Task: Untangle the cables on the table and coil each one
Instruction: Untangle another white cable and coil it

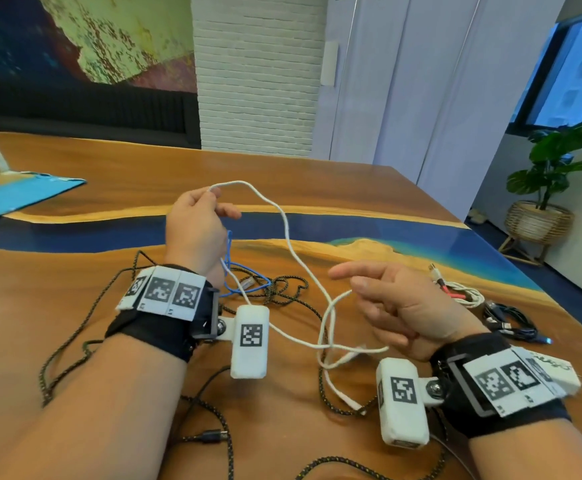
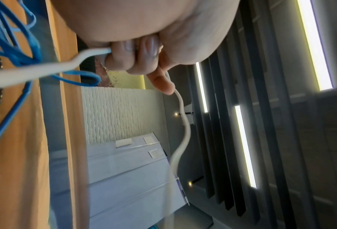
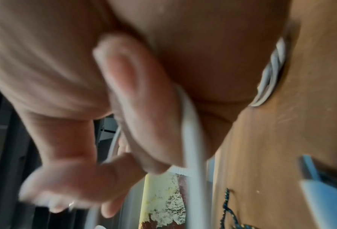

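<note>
Black braided cable (image 1: 85,327) snakes across glossy wooden table (image 1: 75,271) nearest. Right hand (image 1: 397,306), fingers loosely spread, white cable (image 1: 293,244) draped over one finger. Left hand (image 1: 196,226) pinches that smooth cord's raised loop above thin blue cable (image 1: 237,275). Beyond right: coiled bundles (image 1: 490,306), potted plant (image 1: 552,174).

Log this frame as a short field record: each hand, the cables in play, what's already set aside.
left hand: raised above the table, pinches the white cable
right hand: beside the white cable's hanging run; whether its fingers hold the cable is unclear
blue cable: looped under the left hand
black braided cable: sprawled loose on the table
set aside: bundled cables at the right edge
status: white cable not yet coiled
</note>
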